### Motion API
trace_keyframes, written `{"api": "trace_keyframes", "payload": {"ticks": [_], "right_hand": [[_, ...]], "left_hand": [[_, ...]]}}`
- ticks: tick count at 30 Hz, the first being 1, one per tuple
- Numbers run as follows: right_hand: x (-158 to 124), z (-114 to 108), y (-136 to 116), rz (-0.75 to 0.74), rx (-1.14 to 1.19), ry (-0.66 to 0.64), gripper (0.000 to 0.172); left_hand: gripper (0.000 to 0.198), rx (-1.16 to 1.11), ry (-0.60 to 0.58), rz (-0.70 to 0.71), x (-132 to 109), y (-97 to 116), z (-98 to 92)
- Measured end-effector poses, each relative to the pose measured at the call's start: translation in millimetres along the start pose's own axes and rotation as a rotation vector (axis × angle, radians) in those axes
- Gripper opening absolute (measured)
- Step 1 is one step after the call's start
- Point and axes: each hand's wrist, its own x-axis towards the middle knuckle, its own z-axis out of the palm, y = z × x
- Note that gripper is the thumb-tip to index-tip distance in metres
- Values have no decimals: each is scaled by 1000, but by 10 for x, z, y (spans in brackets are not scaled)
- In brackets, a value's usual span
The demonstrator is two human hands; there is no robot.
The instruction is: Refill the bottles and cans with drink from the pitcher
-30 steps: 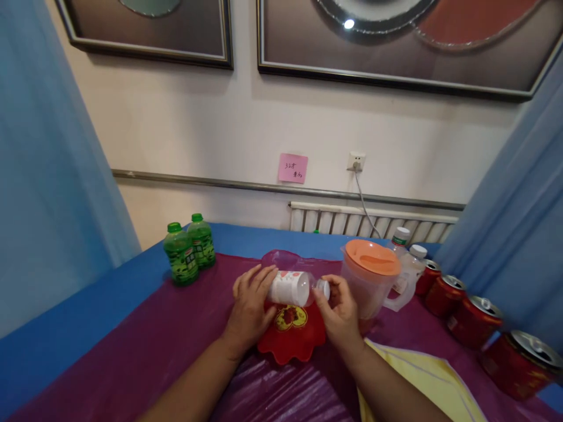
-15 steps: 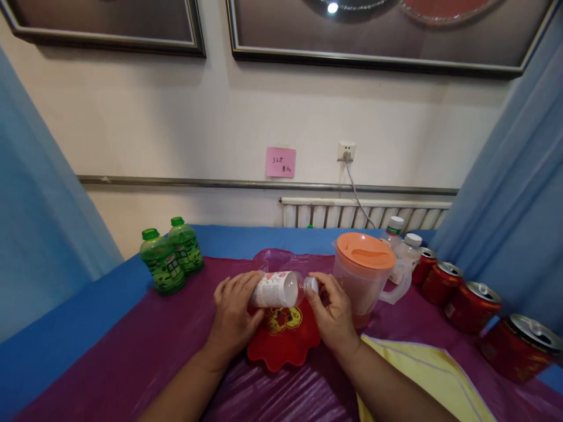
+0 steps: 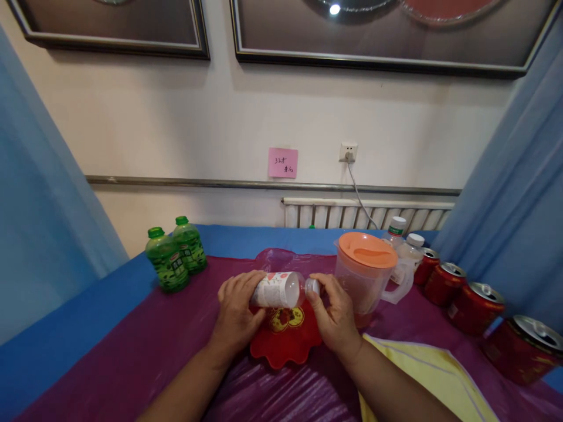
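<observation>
A clear plastic bottle (image 3: 278, 289) with a white, flower-printed label lies on its side in the air between my hands, its neck pointing right. My left hand (image 3: 240, 302) wraps round the bottle's base end. At the other end, the thumb and fingers of my right hand (image 3: 335, 310) pinch the white cap (image 3: 312, 287) on the neck. Below the bottle is a red scalloped dish (image 3: 285, 346) with a gold pattern, partly hidden by the bottle and my hands. Just beyond my right hand stands a clear pitcher (image 3: 358, 287) with an orange lid.
Two green bottles (image 3: 167, 264) stand at the left. Behind the pitcher are two clear bottles with white caps (image 3: 414, 241). Several red cans (image 3: 475, 308) line the right side. A yellow cloth (image 3: 422, 369) lies partly under my right forearm. Purple plastic sheeting (image 3: 176, 351) covers the blue table surface (image 3: 57, 328).
The view has shifted slightly, so everything sits a little further right. Both hands keep the same hold on the bottle and its cap.
</observation>
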Motion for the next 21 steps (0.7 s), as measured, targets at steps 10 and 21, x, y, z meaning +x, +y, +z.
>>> {"api": "trace_keyframes", "payload": {"ticks": [10,21], "right_hand": [[2,-43,27,-133,-58,-41,30],[-44,-2,-11,6,-79,39,55]], "left_hand": [[60,-86,-45,-40,7,-21,1],[59,-95,-93,-62,-2,-16,-1]]}}
